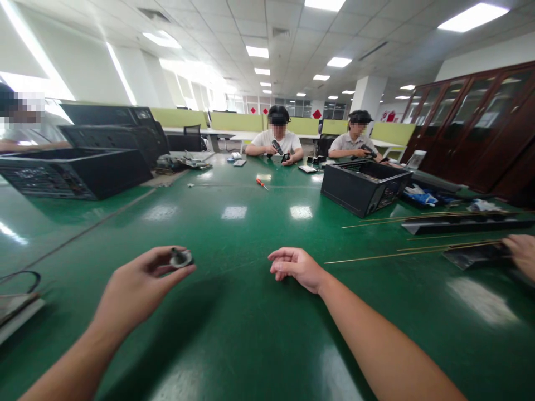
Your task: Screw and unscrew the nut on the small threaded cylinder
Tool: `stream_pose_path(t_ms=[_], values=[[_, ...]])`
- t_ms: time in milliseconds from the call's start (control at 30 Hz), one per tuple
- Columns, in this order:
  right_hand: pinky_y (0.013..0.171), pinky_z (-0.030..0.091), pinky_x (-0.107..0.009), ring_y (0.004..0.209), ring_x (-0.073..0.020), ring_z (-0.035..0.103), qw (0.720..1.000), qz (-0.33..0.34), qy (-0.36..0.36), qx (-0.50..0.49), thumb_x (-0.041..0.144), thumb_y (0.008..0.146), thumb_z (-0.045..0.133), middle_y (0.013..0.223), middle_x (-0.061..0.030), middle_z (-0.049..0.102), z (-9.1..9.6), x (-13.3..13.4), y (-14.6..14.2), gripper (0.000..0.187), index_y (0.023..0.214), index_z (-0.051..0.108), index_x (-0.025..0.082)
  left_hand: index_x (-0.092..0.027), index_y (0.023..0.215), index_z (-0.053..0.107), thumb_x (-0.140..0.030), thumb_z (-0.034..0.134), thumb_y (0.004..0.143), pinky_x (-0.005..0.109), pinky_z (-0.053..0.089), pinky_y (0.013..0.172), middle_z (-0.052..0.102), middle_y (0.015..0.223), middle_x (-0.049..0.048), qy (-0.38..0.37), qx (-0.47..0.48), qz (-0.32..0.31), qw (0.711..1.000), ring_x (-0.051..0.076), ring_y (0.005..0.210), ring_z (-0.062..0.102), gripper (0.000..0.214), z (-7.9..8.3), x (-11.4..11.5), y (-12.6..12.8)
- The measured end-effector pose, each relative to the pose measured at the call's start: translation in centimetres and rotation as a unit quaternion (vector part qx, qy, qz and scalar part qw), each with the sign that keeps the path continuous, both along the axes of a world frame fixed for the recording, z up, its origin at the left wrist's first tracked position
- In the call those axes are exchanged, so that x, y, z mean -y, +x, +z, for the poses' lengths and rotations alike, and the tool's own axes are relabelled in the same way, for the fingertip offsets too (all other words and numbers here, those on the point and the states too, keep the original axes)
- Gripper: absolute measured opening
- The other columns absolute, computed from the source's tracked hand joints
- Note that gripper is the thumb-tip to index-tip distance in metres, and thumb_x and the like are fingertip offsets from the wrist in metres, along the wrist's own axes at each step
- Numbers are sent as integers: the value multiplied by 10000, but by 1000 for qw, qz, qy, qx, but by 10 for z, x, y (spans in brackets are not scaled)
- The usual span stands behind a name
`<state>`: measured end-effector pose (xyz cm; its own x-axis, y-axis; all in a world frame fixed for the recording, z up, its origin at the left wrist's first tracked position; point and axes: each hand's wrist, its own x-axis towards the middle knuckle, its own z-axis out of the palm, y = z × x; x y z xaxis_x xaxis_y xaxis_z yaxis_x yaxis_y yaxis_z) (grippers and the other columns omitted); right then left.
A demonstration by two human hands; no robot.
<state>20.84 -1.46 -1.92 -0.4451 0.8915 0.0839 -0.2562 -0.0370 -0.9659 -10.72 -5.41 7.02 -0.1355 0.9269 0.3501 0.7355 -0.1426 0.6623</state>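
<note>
Between the thumb and fingers of my left hand [137, 284] is a small round grey piece [181, 258] with a pale rim and a dark stub; its kind is not clear. That hand hovers over the green table [234, 323], left of the middle. My right hand [296, 268] holds nothing that I can see, its fingers loosely bent and a little apart above the tabletop. Nearest to it is the tip of a thin brass-coloured rod [376, 258]. Farther off, a red-handled screwdriver [261, 184] lies on the table.
Black computer cases stand at the left [121, 167] and right [355, 189]. Dark metal channels [455, 224] and rods lie at right, where another person's hand [522, 253] reaches in. Two people [273, 139] with power tools sit opposite; another sits far left. A flat part [19, 314] lies near left.
</note>
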Motion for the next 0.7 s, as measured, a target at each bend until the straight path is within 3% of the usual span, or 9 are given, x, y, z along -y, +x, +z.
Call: stream_pose_path(t_ms=[100,233,333,500,700], values=[[618,470,-255,631,-108,602,996,-81,32,4,204,671,744,832,-21,672,-4,-5,2,420,1074,638,154,-193,1071,692,-568,774,648,400,558,897,733,1000,51,-41,52,-150,986,249,906,697,571,-11,-35,55],[626,469,-243,647,-83,565,981,-151,99,72,98,642,660,973,-19,625,-9,-6,0,591,1214,547,193,-228,1051,719,-439,740,714,341,574,788,691,1043,55,-29,26,-257,966,235,944,665,398,-32,-57,106],[593,464,-233,661,-84,579,965,-169,138,142,86,673,617,1076,-41,597,-11,-4,-3,639,1283,487,225,-243,1061,710,-363,716,749,319,559,794,664,1059,48,-7,29,-297,955,214,968,644,334,-49,-61,111],[575,457,-222,660,-86,590,953,-170,164,192,102,699,642,1086,-36,596,-10,-2,-6,580,1243,489,233,-232,1073,671,-306,746,728,326,533,832,676,1001,28,0,56,-278,959,201,925,643,360,-73,-66,102],[576,447,-226,645,-89,562,953,-161,151,210,127,736,639,1037,-31,616,-6,2,-8,425,1144,560,214,-214,978,667,-250,734,732,304,517,793,674,949,20,-1,69,-290,955,187,876,641,257,-76,-63,105]])
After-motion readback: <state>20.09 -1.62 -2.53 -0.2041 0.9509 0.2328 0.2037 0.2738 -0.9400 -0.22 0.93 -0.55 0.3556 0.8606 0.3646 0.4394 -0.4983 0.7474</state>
